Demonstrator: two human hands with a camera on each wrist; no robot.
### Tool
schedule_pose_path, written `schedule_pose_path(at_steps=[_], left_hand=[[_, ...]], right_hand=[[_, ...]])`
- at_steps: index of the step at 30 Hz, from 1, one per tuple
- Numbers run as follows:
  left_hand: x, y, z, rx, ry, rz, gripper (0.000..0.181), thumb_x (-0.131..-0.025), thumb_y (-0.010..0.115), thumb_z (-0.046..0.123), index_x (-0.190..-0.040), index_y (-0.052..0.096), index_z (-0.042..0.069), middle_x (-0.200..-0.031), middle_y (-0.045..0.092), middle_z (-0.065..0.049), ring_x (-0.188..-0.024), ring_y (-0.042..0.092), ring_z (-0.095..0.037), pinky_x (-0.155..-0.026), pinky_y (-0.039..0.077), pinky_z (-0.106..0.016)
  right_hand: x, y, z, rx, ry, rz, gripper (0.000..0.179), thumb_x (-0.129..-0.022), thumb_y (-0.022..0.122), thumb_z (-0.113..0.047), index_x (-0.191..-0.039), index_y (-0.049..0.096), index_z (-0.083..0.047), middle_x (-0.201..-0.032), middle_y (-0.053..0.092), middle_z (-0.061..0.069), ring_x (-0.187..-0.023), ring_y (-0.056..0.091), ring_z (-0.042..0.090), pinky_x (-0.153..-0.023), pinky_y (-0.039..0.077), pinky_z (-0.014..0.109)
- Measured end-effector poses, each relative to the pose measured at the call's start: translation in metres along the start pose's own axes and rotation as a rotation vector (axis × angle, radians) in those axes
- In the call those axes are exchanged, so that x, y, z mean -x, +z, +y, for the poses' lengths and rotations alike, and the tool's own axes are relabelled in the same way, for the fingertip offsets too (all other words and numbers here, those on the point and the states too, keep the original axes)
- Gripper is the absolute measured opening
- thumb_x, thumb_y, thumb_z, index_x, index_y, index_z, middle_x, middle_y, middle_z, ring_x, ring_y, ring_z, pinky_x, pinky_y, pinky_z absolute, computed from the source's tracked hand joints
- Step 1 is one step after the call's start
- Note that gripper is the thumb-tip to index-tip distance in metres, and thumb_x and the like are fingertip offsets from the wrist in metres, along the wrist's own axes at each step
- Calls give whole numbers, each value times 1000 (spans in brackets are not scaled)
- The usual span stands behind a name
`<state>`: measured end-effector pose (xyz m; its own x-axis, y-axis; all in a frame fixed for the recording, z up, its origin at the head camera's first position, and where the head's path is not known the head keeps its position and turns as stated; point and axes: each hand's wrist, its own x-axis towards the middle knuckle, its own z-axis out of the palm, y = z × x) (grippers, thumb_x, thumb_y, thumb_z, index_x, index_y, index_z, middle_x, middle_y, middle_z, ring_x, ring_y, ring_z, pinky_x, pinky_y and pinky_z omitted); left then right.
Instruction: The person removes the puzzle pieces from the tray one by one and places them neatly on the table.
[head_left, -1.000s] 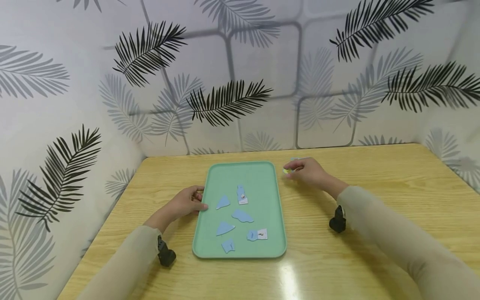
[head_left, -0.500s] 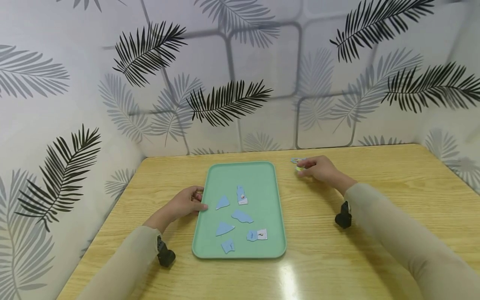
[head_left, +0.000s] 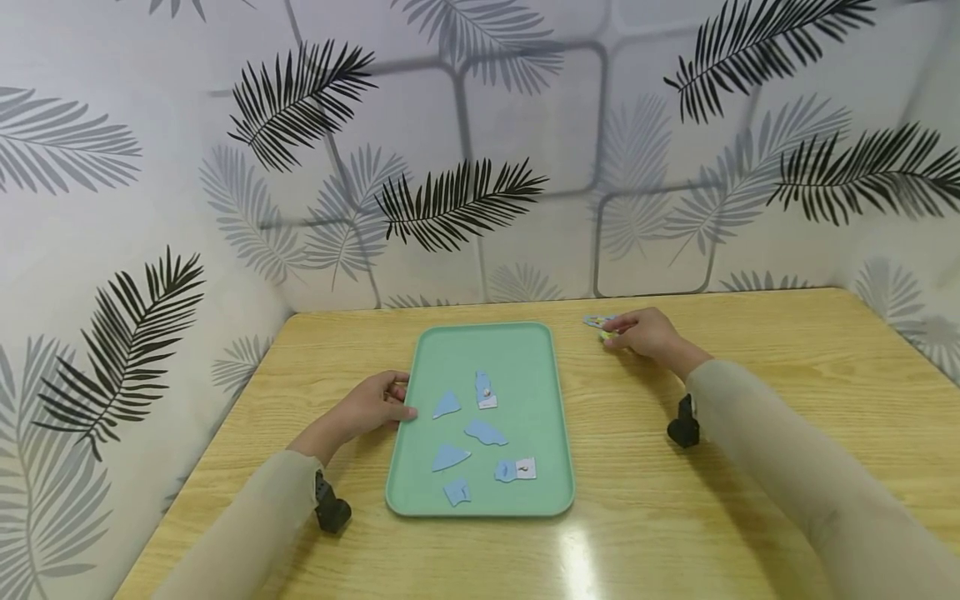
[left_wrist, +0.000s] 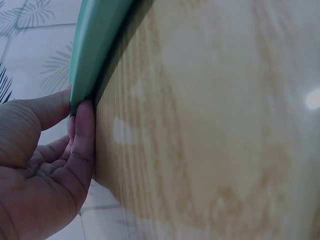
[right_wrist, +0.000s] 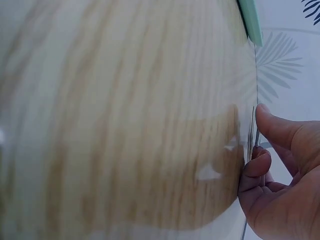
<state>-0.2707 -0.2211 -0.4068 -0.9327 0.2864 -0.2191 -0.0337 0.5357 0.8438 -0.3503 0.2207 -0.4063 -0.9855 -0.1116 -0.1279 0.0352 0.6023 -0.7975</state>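
My left hand [head_left: 371, 404] grips the left rim of a green tray [head_left: 525, 358]. The left wrist view has the thumb over the rim and fingers [left_wrist: 84, 132] against its outer side and underside. Right of the tray, near the table's back edge, my right hand [head_left: 651, 332] pinches a small flat piece with yellow-green print [head_left: 606, 336]. Edge-on in the right wrist view, it looks like thin card layers [right_wrist: 251, 132] between thumb and fingers. A flat blue-edged piece [head_left: 594, 320] lies just behind, partly covered by the fingers.
Several light-blue flat puzzle-like pieces lie spread in the tray, among them a wavy one [head_left: 485, 432], a triangular one [head_left: 450, 457] and one with a white end [head_left: 516, 469]. The wooden table [head_left: 720, 350] meets a leaf-patterned backdrop [head_left: 525, 242] behind and at the left.
My right hand has moved right, away from the tray, with the pinched piece, uncovering more of the blue-edged piece on the table. The left hand and tray stay put.
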Motion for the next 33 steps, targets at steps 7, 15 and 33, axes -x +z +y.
schedule_pose_path(at_steps=[7, 15, 33], left_hand=[[-1, 0, 0, 8, -5, -6, 61, -90, 69, 2, -142, 38, -7, -105, 49, -14, -86, 50, -22, -71, 53, -32], [-2, 1, -3, 11, 1, -9, 63, -89, 70, 3, -142, 37, -8, -104, 48, -14, -85, 49, -21, -71, 53, -32], [-3, 2, -3, 11, -14, -6, 62, -89, 70, 2, -141, 38, -8, -103, 47, -13, -85, 48, -21, -69, 52, -31]], right_hand=[[-2, 3, 0, 53, 14, 40, 39, -87, 75, -15, -121, 66, 1, -124, 54, 21, -99, 49, 28, -78, 44, 32], [-3, 7, 1, 96, 5, 80, 37, -86, 76, -16, -118, 68, -1, -121, 57, 20, -100, 50, 28, -80, 45, 34], [2, 7, -6, 134, 11, 68, 36, -88, 74, -18, -119, 67, -1, -129, 54, 21, -112, 48, 34, -96, 40, 47]])
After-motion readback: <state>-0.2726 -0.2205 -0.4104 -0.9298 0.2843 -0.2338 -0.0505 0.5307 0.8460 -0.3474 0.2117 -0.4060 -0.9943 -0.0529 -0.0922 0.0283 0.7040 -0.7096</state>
